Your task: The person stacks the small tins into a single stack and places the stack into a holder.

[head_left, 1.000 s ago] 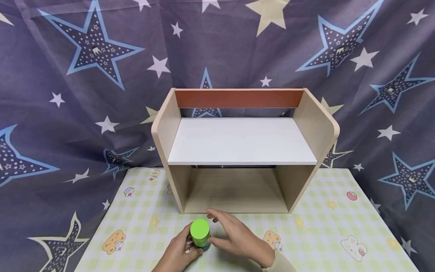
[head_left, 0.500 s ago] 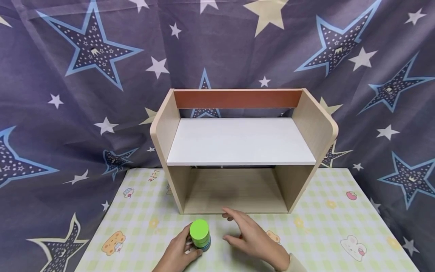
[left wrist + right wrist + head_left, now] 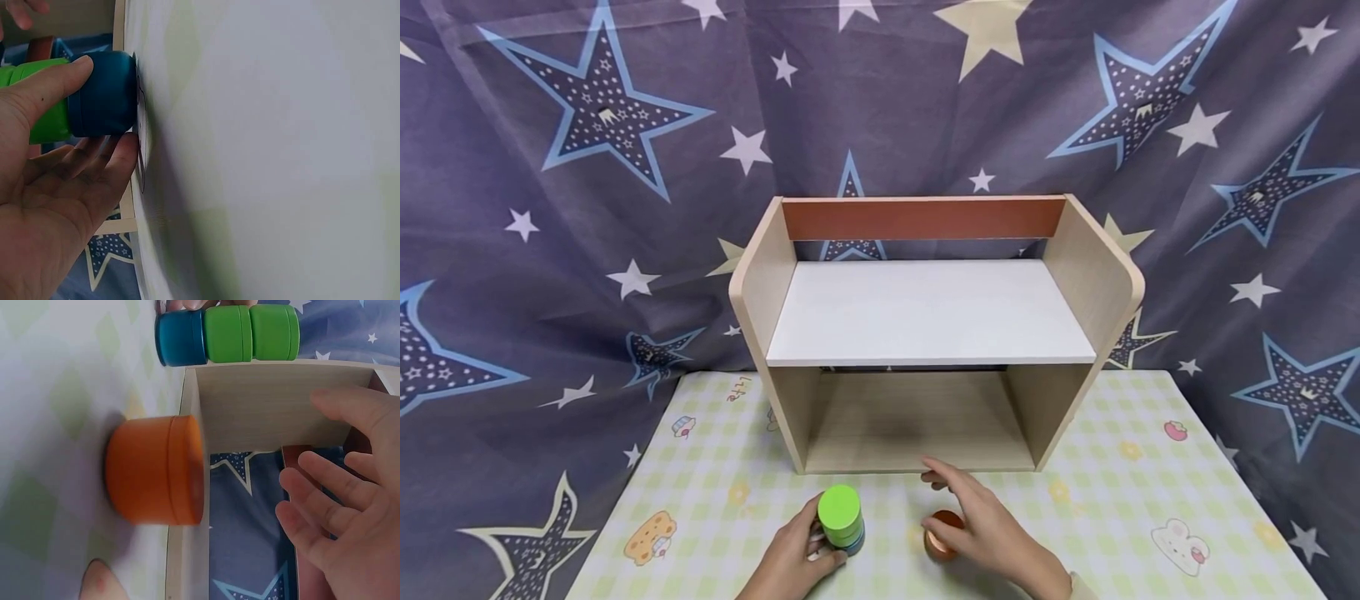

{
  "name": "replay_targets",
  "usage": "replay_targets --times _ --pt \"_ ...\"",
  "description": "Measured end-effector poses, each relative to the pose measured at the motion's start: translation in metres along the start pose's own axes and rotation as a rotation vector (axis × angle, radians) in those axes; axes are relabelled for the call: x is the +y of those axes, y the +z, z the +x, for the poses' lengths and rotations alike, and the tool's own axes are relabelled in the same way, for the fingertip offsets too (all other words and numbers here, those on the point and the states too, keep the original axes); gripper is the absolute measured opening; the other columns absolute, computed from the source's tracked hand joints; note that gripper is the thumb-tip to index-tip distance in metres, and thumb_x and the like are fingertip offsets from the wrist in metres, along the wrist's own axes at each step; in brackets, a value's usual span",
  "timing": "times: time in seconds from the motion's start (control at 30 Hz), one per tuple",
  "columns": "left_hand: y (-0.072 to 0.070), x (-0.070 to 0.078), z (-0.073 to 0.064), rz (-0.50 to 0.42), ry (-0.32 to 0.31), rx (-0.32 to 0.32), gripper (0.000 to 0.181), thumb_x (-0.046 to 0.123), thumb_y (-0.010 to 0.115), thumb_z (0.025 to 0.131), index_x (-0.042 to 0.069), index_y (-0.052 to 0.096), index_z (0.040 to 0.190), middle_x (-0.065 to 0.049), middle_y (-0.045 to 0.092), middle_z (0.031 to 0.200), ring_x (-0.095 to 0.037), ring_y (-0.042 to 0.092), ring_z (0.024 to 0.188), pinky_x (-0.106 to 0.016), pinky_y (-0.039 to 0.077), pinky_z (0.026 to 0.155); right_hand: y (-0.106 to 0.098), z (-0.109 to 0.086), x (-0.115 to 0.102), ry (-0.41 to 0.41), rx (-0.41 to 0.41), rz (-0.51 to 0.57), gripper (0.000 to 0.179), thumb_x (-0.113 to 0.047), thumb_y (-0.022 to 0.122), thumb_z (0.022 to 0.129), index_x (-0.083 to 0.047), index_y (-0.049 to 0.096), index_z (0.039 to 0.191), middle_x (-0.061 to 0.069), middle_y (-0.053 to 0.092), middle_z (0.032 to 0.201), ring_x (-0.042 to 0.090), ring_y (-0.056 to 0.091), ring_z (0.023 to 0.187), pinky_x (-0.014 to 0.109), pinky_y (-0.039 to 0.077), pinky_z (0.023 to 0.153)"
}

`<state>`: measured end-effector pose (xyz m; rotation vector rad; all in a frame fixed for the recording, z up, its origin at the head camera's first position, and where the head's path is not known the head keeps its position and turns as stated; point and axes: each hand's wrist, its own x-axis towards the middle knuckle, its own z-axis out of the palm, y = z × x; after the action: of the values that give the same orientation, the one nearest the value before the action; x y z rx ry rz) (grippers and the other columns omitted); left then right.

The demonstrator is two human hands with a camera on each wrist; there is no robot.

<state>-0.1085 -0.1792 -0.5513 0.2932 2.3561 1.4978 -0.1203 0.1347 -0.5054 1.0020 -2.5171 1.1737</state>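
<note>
A stack of small round lidded tubs stands upright on the table, with a blue tub (image 3: 103, 94) at the bottom and two green tubs (image 3: 251, 334) above it. My left hand (image 3: 793, 550) holds the stack low down, the thumb lying on the blue tub and the fingers round its other side. To the right, a single orange tub (image 3: 153, 470) rests on the cloth. My right hand (image 3: 992, 533) hovers over that tub with fingers spread. Its thumb overlaps the tub in the head view, while the right wrist view shows the hand apart from it.
A wooden two-tier shelf (image 3: 928, 312) with a white upper board stands behind the hands. The table has a green checked cloth (image 3: 700, 492) with printed cartoon figures. A dark star-patterned curtain (image 3: 692, 75) hangs behind.
My right hand has moved rightward, away from the stack. The orange tub, hidden at first, now shows beneath it. My left hand stays on the stack.
</note>
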Motion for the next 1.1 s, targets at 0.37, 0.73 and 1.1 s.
replay_targets --times 0.37,0.73,1.1 --pt "-0.001 0.001 0.002 0.001 -0.001 -0.007 0.091 0.018 0.084 0.084 -0.007 0.029 0.152 -0.030 0.048 0.139 -0.041 0.057 0.122 -0.030 0.056 0.091 -0.004 -0.016 0.015 0.001 0.038 0.047 0.080 -0.012 0.081 0.087 -0.012 0.036 0.154 -0.001 0.057 0.135 0.017 0.062 0.110 0.039 0.058 0.085" --pt "-0.001 0.002 0.002 -0.011 -0.012 -0.012 0.092 0.017 0.084 0.084 -0.008 0.028 0.152 -0.031 0.047 0.140 -0.041 0.056 0.122 -0.031 0.056 0.091 -0.002 -0.033 0.030 0.027 0.033 0.055 0.078 -0.018 0.081 0.087 -0.009 0.038 0.152 0.001 0.059 0.133 0.027 0.063 0.108 0.044 0.058 0.084" --pt "0.000 0.001 0.001 -0.004 -0.004 -0.008 0.091 0.016 0.085 0.083 -0.007 0.030 0.151 -0.031 0.047 0.140 -0.040 0.057 0.121 -0.031 0.056 0.091 0.000 -0.047 0.037 0.169 -0.098 0.092 0.085 -0.032 0.081 0.087 -0.018 0.033 0.156 0.008 0.055 0.139 0.027 0.057 0.120 0.043 0.054 0.095"
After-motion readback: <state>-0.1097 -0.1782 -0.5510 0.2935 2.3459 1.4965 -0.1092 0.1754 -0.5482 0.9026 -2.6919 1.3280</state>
